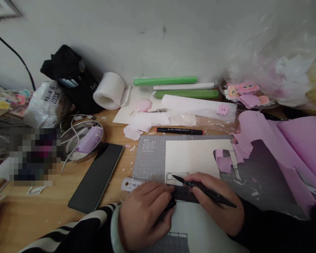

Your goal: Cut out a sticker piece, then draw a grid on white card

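My right hand (216,200) grips a slim black pen (208,192). Its tip touches or hovers just over the cream paper (192,154), beside a small circle drawn inside a ruled rectangle. My left hand (147,214) is closed, knuckles up, over a metal ruler (134,183) laid across the paper. Between its thumb and fingers shows a small black object (171,203), mostly hidden. Under the paper lies a grey cutting mat (150,158). Nearer me, another ruled row of lines shows at the paper's lower edge.
Left of the mat lie a dark phone (97,179) and a round metal dish (81,140). A black-and-red marker (179,131) lies beyond the paper. Farther back are a white roll (110,91) and green rolls (165,81). Pink sheets (274,140) cover the right side.
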`<control>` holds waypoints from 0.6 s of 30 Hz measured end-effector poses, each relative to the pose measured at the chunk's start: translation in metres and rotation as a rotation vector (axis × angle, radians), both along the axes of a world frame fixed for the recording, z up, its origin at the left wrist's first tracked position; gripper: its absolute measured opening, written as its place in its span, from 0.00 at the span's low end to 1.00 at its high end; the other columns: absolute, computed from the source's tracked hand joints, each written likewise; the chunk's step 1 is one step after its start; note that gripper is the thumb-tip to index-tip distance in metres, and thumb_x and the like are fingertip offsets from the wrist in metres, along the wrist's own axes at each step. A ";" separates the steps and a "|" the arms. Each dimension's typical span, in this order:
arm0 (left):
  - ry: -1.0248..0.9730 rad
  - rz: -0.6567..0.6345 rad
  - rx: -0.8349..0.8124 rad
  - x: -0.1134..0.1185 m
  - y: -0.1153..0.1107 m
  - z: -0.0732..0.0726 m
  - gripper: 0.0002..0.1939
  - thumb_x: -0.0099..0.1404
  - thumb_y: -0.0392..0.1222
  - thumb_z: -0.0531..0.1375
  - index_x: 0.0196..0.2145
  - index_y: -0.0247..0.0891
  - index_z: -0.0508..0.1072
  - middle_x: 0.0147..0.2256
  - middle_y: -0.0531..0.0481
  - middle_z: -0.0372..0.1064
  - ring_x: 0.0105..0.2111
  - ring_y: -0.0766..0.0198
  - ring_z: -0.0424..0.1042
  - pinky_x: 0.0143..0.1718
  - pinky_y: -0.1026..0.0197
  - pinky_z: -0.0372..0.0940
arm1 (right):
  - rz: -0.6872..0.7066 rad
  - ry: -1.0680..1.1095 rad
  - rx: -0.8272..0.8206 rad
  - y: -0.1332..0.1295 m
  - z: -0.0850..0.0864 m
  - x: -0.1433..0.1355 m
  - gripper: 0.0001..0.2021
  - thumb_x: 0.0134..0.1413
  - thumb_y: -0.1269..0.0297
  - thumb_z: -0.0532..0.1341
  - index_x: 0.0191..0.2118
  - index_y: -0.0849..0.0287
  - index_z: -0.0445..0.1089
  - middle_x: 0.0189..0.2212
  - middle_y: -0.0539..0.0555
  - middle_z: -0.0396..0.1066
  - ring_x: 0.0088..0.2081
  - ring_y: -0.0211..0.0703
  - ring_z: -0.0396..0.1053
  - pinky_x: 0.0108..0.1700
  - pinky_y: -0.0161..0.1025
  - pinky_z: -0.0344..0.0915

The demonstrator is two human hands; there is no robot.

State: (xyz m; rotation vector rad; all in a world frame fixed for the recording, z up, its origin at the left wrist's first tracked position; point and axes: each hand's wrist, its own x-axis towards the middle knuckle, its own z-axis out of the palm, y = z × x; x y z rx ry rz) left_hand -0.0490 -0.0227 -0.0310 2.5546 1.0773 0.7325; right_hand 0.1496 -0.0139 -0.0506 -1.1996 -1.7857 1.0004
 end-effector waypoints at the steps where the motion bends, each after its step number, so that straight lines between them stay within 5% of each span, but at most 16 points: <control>1: 0.005 -0.001 -0.002 0.000 0.000 0.000 0.08 0.55 0.31 0.52 0.32 0.35 0.69 0.34 0.47 0.75 0.32 0.60 0.73 0.32 0.58 0.70 | -0.005 -0.001 0.001 0.000 0.000 0.000 0.11 0.51 0.72 0.54 0.39 0.55 0.69 0.34 0.49 0.74 0.37 0.37 0.70 0.41 0.32 0.66; 18: -0.002 0.000 0.001 -0.001 0.000 0.000 0.07 0.55 0.32 0.53 0.32 0.34 0.69 0.34 0.47 0.75 0.33 0.59 0.74 0.34 0.59 0.70 | -0.080 0.011 -0.025 0.001 -0.001 0.003 0.10 0.51 0.71 0.54 0.37 0.53 0.70 0.31 0.47 0.74 0.30 0.35 0.72 0.31 0.30 0.69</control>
